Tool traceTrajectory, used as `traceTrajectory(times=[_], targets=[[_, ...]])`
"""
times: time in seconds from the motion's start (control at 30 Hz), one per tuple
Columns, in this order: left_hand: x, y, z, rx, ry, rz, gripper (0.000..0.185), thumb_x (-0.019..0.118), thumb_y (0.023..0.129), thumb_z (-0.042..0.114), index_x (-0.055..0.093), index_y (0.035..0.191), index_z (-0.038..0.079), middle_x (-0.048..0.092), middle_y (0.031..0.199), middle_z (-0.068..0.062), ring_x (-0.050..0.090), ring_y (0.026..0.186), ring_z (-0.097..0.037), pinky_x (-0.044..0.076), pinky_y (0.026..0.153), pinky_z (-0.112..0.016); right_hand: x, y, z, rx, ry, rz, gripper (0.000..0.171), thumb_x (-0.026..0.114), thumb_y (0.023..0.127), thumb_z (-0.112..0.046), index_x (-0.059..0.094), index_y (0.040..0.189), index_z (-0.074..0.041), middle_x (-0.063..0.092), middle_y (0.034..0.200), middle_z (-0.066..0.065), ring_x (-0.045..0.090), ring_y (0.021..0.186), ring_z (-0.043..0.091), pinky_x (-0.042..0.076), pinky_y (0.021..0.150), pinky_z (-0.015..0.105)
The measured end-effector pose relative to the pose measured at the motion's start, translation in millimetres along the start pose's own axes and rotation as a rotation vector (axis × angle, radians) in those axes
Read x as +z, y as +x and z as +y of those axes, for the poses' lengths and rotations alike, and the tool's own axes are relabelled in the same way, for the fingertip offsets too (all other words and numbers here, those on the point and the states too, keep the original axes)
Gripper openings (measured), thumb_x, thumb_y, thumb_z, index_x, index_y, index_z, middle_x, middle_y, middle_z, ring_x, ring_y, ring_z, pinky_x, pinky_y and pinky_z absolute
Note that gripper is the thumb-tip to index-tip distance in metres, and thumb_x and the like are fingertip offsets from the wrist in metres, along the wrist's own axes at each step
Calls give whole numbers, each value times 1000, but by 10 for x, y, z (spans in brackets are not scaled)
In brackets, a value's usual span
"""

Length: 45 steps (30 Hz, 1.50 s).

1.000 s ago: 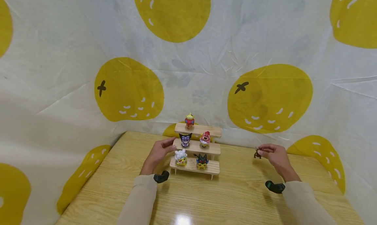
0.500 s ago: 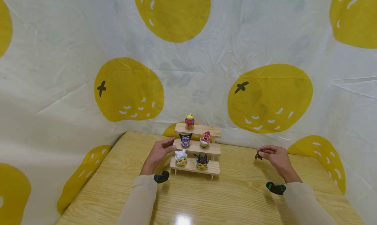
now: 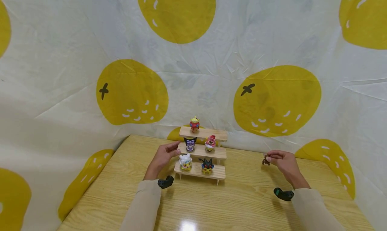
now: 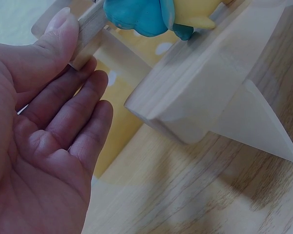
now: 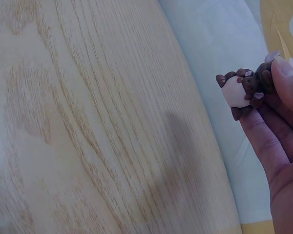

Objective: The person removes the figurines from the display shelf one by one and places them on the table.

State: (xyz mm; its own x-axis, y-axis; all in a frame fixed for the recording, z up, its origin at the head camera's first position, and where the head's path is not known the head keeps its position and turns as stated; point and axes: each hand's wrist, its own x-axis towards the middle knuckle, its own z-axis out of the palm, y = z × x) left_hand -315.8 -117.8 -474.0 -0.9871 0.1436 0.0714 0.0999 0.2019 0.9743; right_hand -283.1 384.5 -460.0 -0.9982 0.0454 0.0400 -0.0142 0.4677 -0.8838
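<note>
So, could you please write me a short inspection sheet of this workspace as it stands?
Surface: wooden table, light grain, a glare spot near the front edge.
Job's things: small brown figure, off the table; three-step wooden stand with five figures: one on the top step, two on the middle, two on the bottom.
Clutter: nothing seen.
Hands: right hand pinches the brown figure in its fingertips; left hand rests at the stand's left end, thumb on the middle step's end, fingers straight.
Cables: nothing seen; a black wrist device on each arm.
Surroundings: white cloth with yellow fruit prints behind and beside the table.
</note>
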Motion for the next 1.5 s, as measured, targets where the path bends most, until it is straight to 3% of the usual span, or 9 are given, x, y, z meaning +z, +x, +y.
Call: traceTrajectory(times=[0.53,0.93,1.5], targets=[[2,1,-15,-7,-5,7,49,69,101,14,59,149,8,57,153,-17,54,144,-35,50,116,-49,21,-22,38,-2,-1,1,42,69,102,-15,62,132,13,80,107,-4,72,89,-3,57,80,11],[-9,29,-29,17,-37,-19,50,67,101,9,56,150,4,56,152,-22,56,142,-37,49,115,-49,50,7,74,0,22,-5,41,70,101,-16,63,130,12,78,97,-17,71,87,-3,58,80,13],[-17,41,-24,2,-11,-13,50,68,101,12,57,150,6,56,153,-19,55,143,-35,49,116,-49,151,32,102,-10,68,-8,38,70,100,-10,64,128,14,80,100,-12,73,88,0,62,82,20]])
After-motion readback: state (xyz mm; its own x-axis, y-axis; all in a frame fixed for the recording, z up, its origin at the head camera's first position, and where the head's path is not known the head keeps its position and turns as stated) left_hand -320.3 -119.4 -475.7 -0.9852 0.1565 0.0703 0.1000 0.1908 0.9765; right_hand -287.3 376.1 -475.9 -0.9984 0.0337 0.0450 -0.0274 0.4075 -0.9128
